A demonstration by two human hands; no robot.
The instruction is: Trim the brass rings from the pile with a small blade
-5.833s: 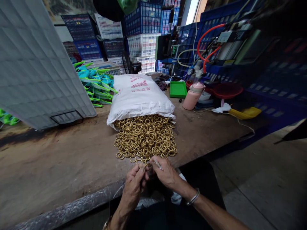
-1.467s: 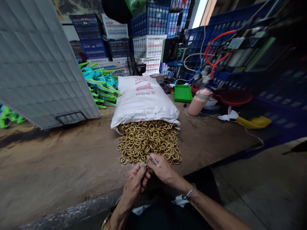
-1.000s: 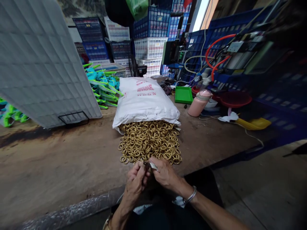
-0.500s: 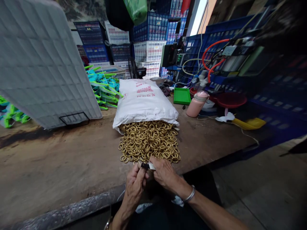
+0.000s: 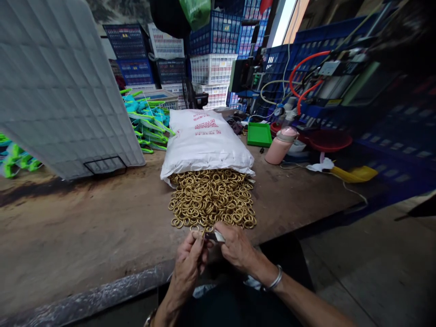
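1. Left hand (image 5: 189, 255), bottom centre: fingertips pinching what looks like a gold ring (image 5: 204, 232), likely so its edge stays exposed.
2. Right hand (image 5: 236, 245), just right: gripping white-and-dark tool (image 5: 215, 236), dark end toward the ring. Contact: can't tell.
3. Ring pile (image 5: 211, 197), mid-frame, at white sack (image 5: 209, 143)'s near end, presumably for easy reach.

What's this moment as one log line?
left hand: pinching small gold piece; right hand: gripping dark-and-white tool; gold rings: heaped by white sack
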